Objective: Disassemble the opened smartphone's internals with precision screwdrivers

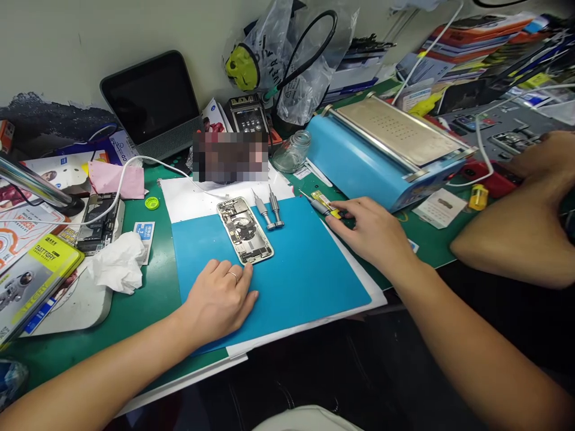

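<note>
My left hand (222,296), with a ring on one finger, rests loosely curled on the blue mat (296,287); I see nothing in it. Its index finger is right by the lower edge of an opened phone (245,230), whose inner parts are exposed. Two grey screwdrivers (268,211) lie side by side beside the phone. At the mat's right edge my right hand (371,230) has thumb and fingers closed at the rear end of another grey screwdriver (318,205). A small yellow item (324,200) lies against that screwdriver; the fingertips are partly hidden.
A blue machine (359,161) with a metal plate stands behind my right hand, near a glass jar (294,149). Crumpled tissue (119,260) and a battery box (38,281) lie left. A dark-screened display (150,102) stands behind. Another person's arm (521,221) reaches in from the right.
</note>
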Demonstrator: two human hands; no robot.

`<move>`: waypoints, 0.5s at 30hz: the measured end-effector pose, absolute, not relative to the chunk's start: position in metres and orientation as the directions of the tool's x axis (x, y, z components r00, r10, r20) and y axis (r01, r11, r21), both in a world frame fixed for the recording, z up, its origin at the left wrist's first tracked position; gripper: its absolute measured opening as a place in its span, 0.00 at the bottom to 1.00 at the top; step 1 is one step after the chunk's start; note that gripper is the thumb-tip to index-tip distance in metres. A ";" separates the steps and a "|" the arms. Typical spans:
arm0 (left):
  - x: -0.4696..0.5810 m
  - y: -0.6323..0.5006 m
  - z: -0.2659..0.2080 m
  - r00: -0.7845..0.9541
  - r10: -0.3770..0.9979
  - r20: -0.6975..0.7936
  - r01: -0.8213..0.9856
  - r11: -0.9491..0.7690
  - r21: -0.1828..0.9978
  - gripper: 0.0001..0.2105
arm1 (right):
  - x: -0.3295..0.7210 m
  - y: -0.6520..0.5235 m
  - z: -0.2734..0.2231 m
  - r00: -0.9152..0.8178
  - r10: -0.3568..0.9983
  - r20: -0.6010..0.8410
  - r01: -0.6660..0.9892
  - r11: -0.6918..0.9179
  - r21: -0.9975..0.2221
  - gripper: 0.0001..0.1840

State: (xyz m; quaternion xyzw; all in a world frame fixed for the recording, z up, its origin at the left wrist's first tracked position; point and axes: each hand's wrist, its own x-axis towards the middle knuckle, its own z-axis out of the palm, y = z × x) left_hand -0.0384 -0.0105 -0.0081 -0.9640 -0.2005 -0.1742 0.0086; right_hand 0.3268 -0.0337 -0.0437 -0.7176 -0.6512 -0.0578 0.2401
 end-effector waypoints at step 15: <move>-0.038 -0.011 -0.010 0.861 0.381 0.336 0.387 -0.921 0.052 0.20 | 0.313 -0.036 -0.027 0.158 0.939 0.305 0.987 -0.138 -0.084 0.14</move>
